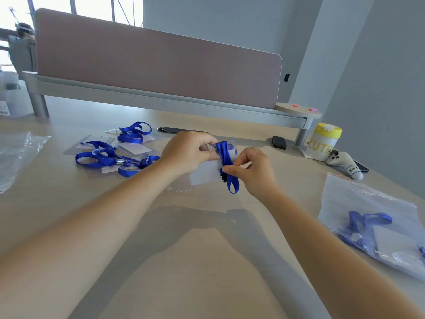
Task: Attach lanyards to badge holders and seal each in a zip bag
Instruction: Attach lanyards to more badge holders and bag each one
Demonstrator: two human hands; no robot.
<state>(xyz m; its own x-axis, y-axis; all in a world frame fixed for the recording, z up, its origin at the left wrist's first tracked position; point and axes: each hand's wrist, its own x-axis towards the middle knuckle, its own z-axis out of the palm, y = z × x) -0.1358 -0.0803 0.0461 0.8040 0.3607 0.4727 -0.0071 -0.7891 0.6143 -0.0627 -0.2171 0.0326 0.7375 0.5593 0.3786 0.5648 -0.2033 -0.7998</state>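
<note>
Firstly, at the far left edge of the frame a clear plastic bag (16, 157) lies flat on the pale wooden surface (207, 261). Right of it, in the middle left, is a pile of badge holders (135, 149), transparent with white cards inside, mixed with loose blue lanyards (99, 155) in shiny ribbon loops. In the centre, the left hand (186, 155) pinches the top edge of one clear badge holder (203, 174), which has a white card inside and is lifted a little above the surface. A blue lanyard (226, 162) hangs folded over this holder, its loop pointing down. The right hand (253, 171) pinches this lanyard with thumb and forefinger near a small dark clip. In the lower right of the frame a zip bag (368, 217) lies on the surface, with a blue lanyard and a badge holder already inside. Above it, in the right middle, stands a white jar (323, 142) with a yellow lid.
</note>
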